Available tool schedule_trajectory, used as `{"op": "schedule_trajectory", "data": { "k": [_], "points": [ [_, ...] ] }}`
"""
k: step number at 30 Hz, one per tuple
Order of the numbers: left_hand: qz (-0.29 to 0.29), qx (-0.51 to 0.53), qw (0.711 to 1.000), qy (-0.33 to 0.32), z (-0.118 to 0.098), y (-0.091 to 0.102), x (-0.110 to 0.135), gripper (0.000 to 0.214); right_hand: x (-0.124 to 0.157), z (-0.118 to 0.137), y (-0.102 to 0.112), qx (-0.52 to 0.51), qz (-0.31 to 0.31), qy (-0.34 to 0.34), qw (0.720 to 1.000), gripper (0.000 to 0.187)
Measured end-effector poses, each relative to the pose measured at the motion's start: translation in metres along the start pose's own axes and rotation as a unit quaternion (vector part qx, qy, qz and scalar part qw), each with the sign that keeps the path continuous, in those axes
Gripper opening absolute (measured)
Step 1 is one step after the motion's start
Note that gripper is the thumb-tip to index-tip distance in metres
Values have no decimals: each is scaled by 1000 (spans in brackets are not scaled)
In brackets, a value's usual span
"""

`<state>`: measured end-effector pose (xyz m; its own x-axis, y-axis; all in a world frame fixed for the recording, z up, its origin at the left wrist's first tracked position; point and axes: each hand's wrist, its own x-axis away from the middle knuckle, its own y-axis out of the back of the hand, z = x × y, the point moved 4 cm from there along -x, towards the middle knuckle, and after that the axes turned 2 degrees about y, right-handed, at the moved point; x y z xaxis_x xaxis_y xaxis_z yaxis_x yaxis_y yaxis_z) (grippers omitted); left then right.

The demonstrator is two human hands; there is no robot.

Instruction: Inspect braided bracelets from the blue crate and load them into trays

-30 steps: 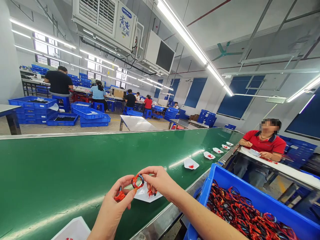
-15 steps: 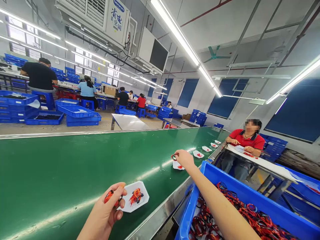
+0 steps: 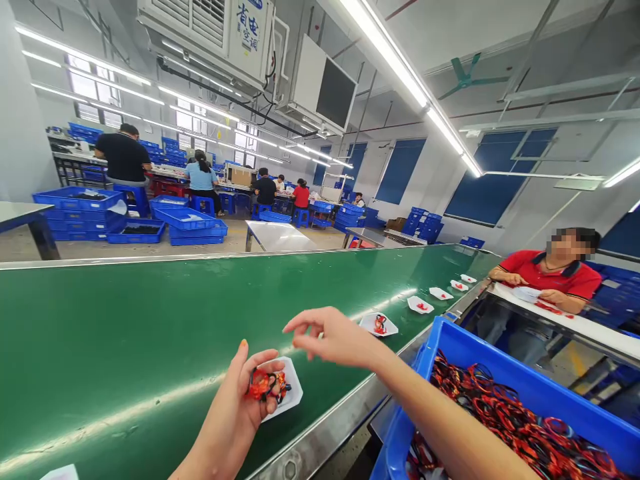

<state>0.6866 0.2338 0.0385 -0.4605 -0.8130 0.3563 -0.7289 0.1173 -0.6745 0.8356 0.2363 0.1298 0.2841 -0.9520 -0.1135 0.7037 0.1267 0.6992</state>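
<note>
The left hand is closed on a small bunch of red and black bracelets, and it holds them between the thumb and the fingers, with the fingertips turned upward. Just behind this hand there is a white paper tray, but I cannot tell if the bracelets touch it. The right hand is in the air above the green conveyor belt, to the right of the left hand; its fingers are loosely curved and apart, and it holds nothing that I can see. Just beyond the right fingertips lies a second white paper tray with a red and black bracelet on it. Farther along the belt, away from the hands, more white trays stand in a line, each one with a little red on it. Below the right arm, beside the metal edge of the belt, is a blue crate full of tangled red and black cords. Past the crate, on the right, a co-worker in a red shirt sits with both hands at a white tabletop. Far behind the belt, other workers sit near stacks of blue crates.
</note>
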Motion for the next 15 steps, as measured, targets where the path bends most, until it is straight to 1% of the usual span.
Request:
{"op": "schedule_trajectory", "data": {
  "k": [2,4,5,7,10,11,12,15],
  "points": [
    [41,-2,999,-6,1,-1,-1,44,5,18,-23,14,42,44,998,25],
    [76,-4,997,-20,1,-1,0,45,10,24,-39,32,63,58,996,27],
    [81,-7,996,-26,0,-1,0,46,11,24,-45,41,68,58,995,27],
    [69,-15,997,-31,0,1,0,49,12,20,-52,61,65,49,995,23],
    [55,-16,998,-27,1,2,1,51,10,11,-57,64,48,30,996,7],
    [60,-15,998,-28,1,1,2,51,9,8,-58,49,47,23,997,4],
    [68,-13,997,-29,1,0,2,50,8,6,-58,24,49,13,998,6],
    [85,-8,995,-44,-1,-4,3,43,6,0,-57,-99,70,-45,992,19]
  ]
}}
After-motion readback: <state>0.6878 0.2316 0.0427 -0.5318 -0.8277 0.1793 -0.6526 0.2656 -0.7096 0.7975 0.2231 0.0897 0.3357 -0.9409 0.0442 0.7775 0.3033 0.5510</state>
